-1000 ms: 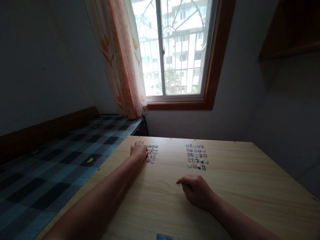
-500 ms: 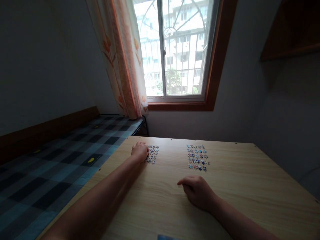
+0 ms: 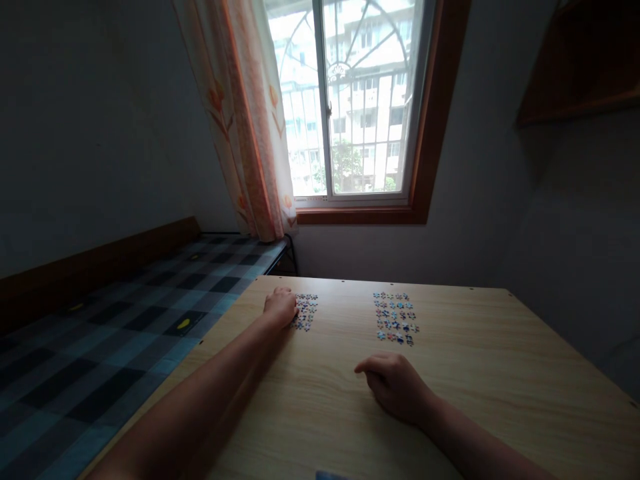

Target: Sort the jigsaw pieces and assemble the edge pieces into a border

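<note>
Two groups of small coloured jigsaw pieces lie in rows on a light wooden table. My left hand reaches far across the table and rests with curled fingers on the left group of pieces; whether it grips a piece is hidden. The right group of pieces lies apart and untouched. My right hand lies on the bare table nearer to me, loosely closed with the forefinger pointing left, and nothing shows in it.
A bed with a blue-and-black checked cover adjoins the table's left edge. Behind the table are a window with an orange curtain. A dark shelf hangs at upper right. A blue object's edge peeks at the bottom.
Only the view has shifted slightly. My left hand stays on the left group of pieces and my right hand keeps its place.
</note>
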Available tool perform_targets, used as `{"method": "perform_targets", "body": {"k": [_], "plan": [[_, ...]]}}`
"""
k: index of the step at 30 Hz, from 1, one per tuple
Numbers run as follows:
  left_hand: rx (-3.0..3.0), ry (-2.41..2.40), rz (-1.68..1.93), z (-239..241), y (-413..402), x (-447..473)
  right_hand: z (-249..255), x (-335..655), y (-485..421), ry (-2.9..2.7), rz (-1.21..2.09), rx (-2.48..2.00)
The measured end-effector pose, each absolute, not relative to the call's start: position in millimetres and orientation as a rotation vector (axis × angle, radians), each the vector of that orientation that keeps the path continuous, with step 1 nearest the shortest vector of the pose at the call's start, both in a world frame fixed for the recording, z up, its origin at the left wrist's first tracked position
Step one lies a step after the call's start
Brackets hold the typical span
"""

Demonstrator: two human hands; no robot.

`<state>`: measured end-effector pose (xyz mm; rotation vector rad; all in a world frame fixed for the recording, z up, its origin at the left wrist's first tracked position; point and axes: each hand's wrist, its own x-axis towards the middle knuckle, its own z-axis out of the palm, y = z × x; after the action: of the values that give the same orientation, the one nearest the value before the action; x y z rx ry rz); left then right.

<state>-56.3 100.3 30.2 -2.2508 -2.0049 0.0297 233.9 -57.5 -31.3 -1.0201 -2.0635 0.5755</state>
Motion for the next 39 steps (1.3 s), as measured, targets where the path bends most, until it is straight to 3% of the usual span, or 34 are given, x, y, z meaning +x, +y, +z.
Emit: {"method": "perform_targets", "body": {"k": [19, 31, 35, 39], "plan": [[-2.27, -2.189, 0.013, 38, 116, -62, -34, 234, -56, -2.069, 0.573, -1.029], [-2.649, -2.149, -0.29, 90, 102, -65, -34, 234, -56, -2.046, 0.59, -1.025], [-3.107, -2.042, -0.356, 69, 67, -28, -32, 236, -57, -2.017, 0.57, -1.059], [-3.33, -1.988, -0.186, 31, 37, 14, -30, 239, -58, -1.986, 0.505, -1.087]]}}
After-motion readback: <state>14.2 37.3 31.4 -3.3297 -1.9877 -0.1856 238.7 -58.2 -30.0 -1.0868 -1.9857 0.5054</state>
